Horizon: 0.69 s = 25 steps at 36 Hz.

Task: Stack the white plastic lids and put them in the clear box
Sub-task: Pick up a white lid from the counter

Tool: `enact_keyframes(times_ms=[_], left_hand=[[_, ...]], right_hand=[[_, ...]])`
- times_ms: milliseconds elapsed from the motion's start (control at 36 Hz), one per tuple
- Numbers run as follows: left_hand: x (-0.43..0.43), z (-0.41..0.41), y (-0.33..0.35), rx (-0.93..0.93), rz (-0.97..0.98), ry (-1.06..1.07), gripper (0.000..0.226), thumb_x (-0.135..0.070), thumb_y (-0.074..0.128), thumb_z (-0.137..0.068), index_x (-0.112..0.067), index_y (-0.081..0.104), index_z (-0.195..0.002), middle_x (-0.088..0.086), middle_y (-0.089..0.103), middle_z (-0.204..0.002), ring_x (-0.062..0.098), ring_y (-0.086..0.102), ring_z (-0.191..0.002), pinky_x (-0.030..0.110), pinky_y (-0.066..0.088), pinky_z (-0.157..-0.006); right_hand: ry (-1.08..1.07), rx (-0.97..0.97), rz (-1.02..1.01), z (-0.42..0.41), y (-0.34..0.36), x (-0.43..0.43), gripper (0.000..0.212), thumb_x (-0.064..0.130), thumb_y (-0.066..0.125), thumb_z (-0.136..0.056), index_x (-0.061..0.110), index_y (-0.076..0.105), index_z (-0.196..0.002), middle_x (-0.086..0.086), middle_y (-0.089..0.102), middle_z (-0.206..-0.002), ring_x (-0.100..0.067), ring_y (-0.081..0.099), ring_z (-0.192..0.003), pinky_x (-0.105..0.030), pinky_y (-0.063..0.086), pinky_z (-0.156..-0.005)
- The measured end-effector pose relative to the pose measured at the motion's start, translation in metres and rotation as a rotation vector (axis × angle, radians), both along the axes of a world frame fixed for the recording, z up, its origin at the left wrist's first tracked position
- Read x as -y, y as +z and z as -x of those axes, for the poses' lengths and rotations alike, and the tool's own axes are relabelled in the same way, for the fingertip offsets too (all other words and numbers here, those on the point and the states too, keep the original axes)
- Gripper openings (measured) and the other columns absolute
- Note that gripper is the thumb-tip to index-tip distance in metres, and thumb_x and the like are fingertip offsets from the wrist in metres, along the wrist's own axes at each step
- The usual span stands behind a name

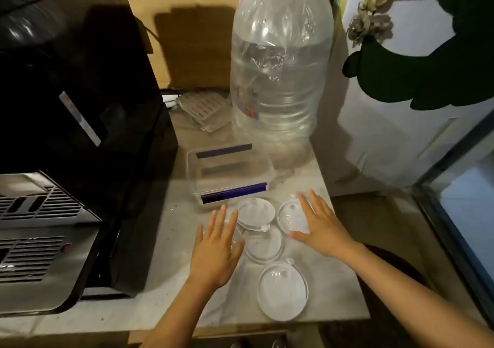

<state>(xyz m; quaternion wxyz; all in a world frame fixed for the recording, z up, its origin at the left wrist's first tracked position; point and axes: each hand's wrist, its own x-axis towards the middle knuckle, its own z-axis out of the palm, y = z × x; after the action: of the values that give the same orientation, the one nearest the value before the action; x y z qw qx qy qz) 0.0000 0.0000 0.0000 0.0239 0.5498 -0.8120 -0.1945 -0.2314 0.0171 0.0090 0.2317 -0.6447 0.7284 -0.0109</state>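
**Lids laid out beside clear box**

Marble counter (pixel 165 230) in a dim room, a black machine (pixel 80 133) at nine o'clock and a big water bottle (pixel 280 66) at twelve. Four white lids lie loose at centre: one (pixel 255 212) just below the clear box (pixel 230 172), one (pixel 263 244) between the hands, one (pixel 282 290) at six o'clock. Left hand (pixel 216 251) spreads flat, fingers apart, holding nothing. Right hand (pixel 319 223), also splayed, rests on the fourth lid (pixel 290 216). Bottle label unreadable.
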Motion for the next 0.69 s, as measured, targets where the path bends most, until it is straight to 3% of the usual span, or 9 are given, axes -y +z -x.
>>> enact_keyframes(times_ms=[56, 139, 306, 556, 694], left_hand=[[0.002, 0.001, 0.0, -0.083, -0.056, 0.05, 0.06, -0.058, 0.013, -0.088, -0.033, -0.019, -0.132, -0.005, -0.018, -0.152, 0.01, -0.02, -0.135, 0.035, -0.006, -0.114], [0.003, 0.003, 0.001, -0.215, -0.084, 0.09, 0.061, -0.044, 0.031, -0.092, -0.031, -0.002, -0.141, -0.004, -0.004, -0.156, 0.013, -0.002, -0.142, 0.037, 0.006, -0.118], [0.007, 0.008, 0.01, -0.485, -0.131, 0.131, 0.06, -0.043, 0.04, -0.088, -0.033, 0.012, -0.14, -0.007, 0.016, -0.154, 0.012, 0.016, -0.141, 0.036, 0.019, -0.114], [0.012, 0.017, 0.022, -0.645, -0.257, 0.2, 0.055, -0.035, 0.042, -0.09, -0.032, 0.017, -0.14, -0.004, 0.021, -0.153, 0.016, 0.022, -0.139, 0.036, 0.023, -0.112], [0.017, 0.024, 0.033, -0.841, -0.39, 0.28, 0.053, -0.028, 0.044, -0.091, -0.031, 0.021, -0.139, -0.002, 0.025, -0.151, 0.019, 0.026, -0.137, 0.036, 0.025, -0.109]], right_hand=[[-0.033, 0.019, -0.029, 0.002, -0.001, 0.006, 0.096, 0.049, 0.058, -0.08, 0.02, -0.009, -0.143, -0.01, -0.013, -0.156, -0.027, -0.009, -0.144, -0.039, 0.008, -0.117], [-0.048, 0.024, -0.065, 0.003, -0.007, 0.016, 0.106, 0.047, 0.067, -0.073, 0.017, -0.006, -0.143, -0.01, -0.007, -0.157, -0.027, -0.005, -0.144, -0.039, 0.012, -0.116], [-0.046, 0.012, -0.094, -0.004, -0.015, 0.025, 0.116, 0.049, 0.074, -0.063, 0.018, -0.004, -0.143, -0.008, 0.001, -0.157, -0.027, 0.003, -0.144, -0.042, 0.02, -0.115], [-0.07, 0.029, -0.062, -0.001, -0.009, 0.029, 0.112, 0.039, 0.076, -0.065, 0.016, 0.0, -0.143, -0.006, 0.012, -0.155, -0.025, 0.013, -0.141, -0.039, 0.032, -0.107], [-0.074, 0.09, 0.054, 0.006, 0.023, 0.028, 0.109, 0.036, 0.076, -0.066, 0.018, 0.001, -0.143, -0.004, 0.013, -0.154, -0.023, 0.015, -0.14, -0.037, 0.032, -0.106]])
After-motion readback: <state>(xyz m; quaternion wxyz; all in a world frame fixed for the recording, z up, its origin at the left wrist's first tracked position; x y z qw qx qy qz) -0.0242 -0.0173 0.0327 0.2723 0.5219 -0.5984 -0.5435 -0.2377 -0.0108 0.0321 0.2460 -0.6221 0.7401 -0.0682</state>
